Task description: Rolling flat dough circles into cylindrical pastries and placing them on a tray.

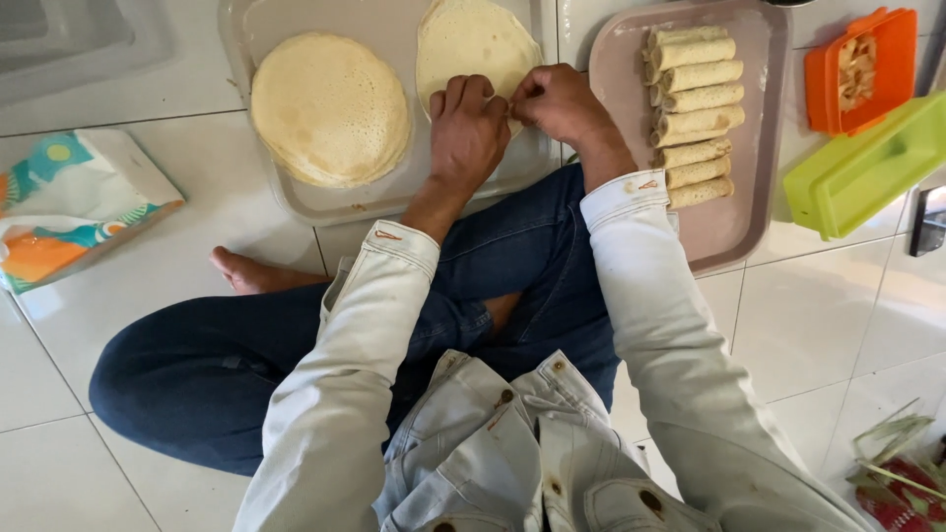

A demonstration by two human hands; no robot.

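Observation:
A single pale crepe point(473, 44) lies flat on a beige tray point(296, 202) on the floor in front of me. My left hand point(465, 133) and my right hand point(557, 103) both rest on its near edge, fingers curled, pinching and folding that edge. To the left on the same tray sits a stack of round crepes point(330, 108). A pink tray point(729, 222) on the right holds a row of several rolled crepes point(695, 113).
An orange box point(857, 69) with chopped filling and a lime green lid point(862, 167) sit at the far right. A colourful tissue pack point(69, 202) lies left. My crossed legs in jeans point(296, 345) and a bare foot point(251, 274) are below the tray. Green leaves point(902, 473) lie bottom right.

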